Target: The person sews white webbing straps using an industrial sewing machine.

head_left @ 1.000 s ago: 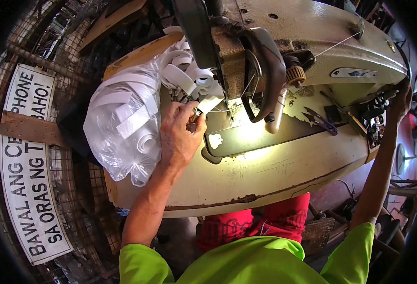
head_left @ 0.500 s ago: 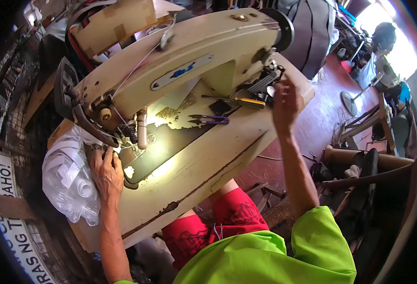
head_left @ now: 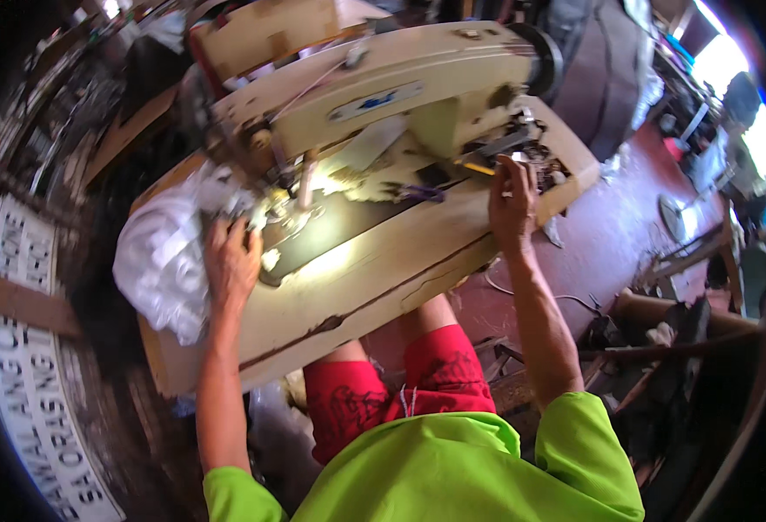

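A cream sewing machine (head_left: 313, 100) stands on its worn table (head_left: 383, 261), its lamp lighting the bed. By the needle end my left hand (head_left: 232, 261) is closed, fingers bent and tips together; what they pinch is too blurred to make out. A clear plastic bag (head_left: 161, 257) lies against that hand's outer side. At the table's right, my right hand (head_left: 513, 204) hovers with its fingers curled into a pinch. Whatever it holds is too small to name. A yellow-handled screwdriver (head_left: 477, 167) lies just left of its fingertips, and purple thread snips (head_left: 419, 192) rest farther left.
Small metal parts (head_left: 546, 161) are heaped at the table's right end. A black handwheel (head_left: 544, 65) sticks out at the machine's right. A lettered sign (head_left: 30, 348) stands at the left. Beyond the table to the right are a fan (head_left: 679, 217) and a wooden bin (head_left: 661, 335).
The whole scene has shifted rightward as my head turned. My right hand has come away from the metal parts, left toward the screwdriver. My left hand stays by the needle end.
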{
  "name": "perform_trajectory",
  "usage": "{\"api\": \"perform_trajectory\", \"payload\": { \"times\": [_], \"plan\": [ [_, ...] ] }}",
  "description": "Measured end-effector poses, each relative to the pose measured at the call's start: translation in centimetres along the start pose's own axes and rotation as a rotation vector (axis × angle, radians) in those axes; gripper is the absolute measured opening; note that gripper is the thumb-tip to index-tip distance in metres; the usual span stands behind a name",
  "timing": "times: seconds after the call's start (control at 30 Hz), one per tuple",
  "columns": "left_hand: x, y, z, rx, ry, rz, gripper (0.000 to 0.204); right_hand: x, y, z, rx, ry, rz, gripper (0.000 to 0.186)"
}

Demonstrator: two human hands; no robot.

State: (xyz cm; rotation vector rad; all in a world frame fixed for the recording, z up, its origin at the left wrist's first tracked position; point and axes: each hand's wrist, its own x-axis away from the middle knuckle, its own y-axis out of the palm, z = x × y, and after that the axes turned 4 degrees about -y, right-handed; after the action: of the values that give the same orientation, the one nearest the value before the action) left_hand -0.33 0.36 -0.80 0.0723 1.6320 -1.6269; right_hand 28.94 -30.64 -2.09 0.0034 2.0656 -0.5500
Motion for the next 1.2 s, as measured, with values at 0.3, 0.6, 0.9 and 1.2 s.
{"api": "perform_trajectory", "payload": {
  "times": [0.3,0.6,0.9,1.2],
  "plan": [
    [6.3,-3.1,3.9,0.03,-0.165,-0.015,0.045,0.2,0.1,-1.2,0.078,-0.274,-0.163,0.018],
    [15.9,-7.4,7.0,0.028,-0.12,-0.042,0.046,0.0,0.3,-2.5,0.061,-0.284,-0.201,0.018],
    [14.2,-11.0,2.5,0.273,-0.289,0.129,0.035,0.4,0.0,-0.4,0.102,-0.28,-0.29,0.017],
    [10.2,-10.5,-3.7,0.08,-0.478,0.147,0.029,0.6,0.3,-0.3,0.108,-0.192,-0.333,0.02]
  ]
}}
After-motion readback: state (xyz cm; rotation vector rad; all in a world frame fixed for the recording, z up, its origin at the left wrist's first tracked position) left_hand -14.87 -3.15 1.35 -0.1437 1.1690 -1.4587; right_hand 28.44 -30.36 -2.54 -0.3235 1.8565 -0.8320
